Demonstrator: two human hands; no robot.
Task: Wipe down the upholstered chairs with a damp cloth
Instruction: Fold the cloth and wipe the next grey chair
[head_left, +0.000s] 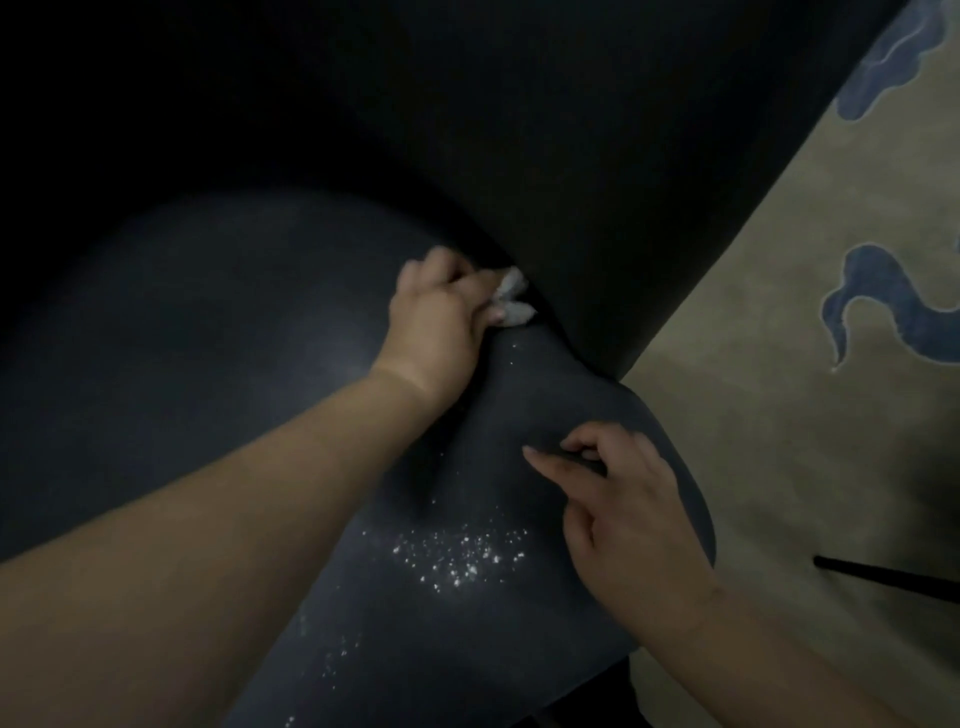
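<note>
- Wiping is judged to be under way at the back of the seat: the left hand (441, 306) is curled round a small white cloth (511, 296), which is pressed into the crease where the dark seat cushion (208, 338) meets the chair back (571, 182).
- The right hand (628, 514) is held loose and holds nothing; its fingertips (532, 451) rest on the cushion near the right edge, well apart from the cloth.
- White specks (457, 556) are scattered on the cushion between the 2 hands and nearer the front edge. They could be smeared into the fabric if a damp cloth is dragged across them rather than lifted with each pass.
- Only a small part of the cloth is seen beyond the fingers, so bare knuckles could be rubbed against the upholstery and little dirt taken up.
- Specks could be pushed deep into the crease, where they would be hard to reach.
- Debris could be swept off the right edge onto the patterned carpet (805, 364), which lies just beside the chair.
- Poor light could cause patches to be missed.
</note>
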